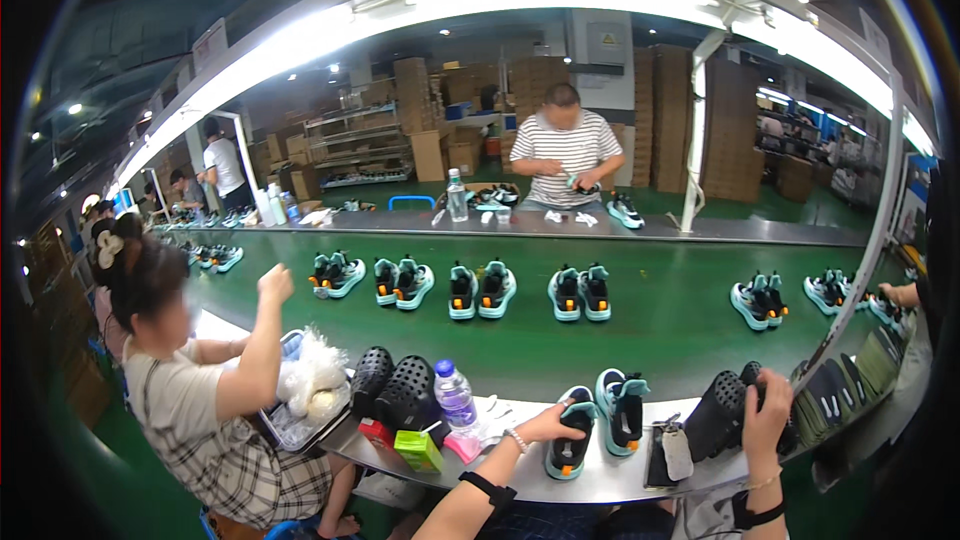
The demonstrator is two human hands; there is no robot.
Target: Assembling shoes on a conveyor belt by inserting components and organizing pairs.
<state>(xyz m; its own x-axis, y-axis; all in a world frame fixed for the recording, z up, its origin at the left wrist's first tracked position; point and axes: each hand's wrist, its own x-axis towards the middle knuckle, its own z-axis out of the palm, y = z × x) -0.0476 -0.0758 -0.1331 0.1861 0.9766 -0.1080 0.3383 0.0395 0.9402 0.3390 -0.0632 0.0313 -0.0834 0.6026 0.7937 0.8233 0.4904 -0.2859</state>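
Note:
My left hand (546, 426) is closed on a black and mint sneaker (568, 448) at the bench's front edge, its thumb over the shoe's opening. A second matching sneaker (622, 418) stands just right of it. At the right, my right hand (768, 410) is raised at a pair of black perforated clogs (716, 418). Its thumb and fingers are curved and apart, in front of the farther clog; whether they touch it I cannot tell. Between the sneakers and clogs lies a dark flat item with a pale tag (677, 454).
A green conveyor belt (660, 295) carries several sneaker pairs. Left on the bench are clogs (408, 395), a purple-capped bottle (455, 395) and a green box (418, 451). A seated person (230, 380) is at the left; another person (566, 150) handles a shoe across the belt. Green-black items (850, 385) stand right.

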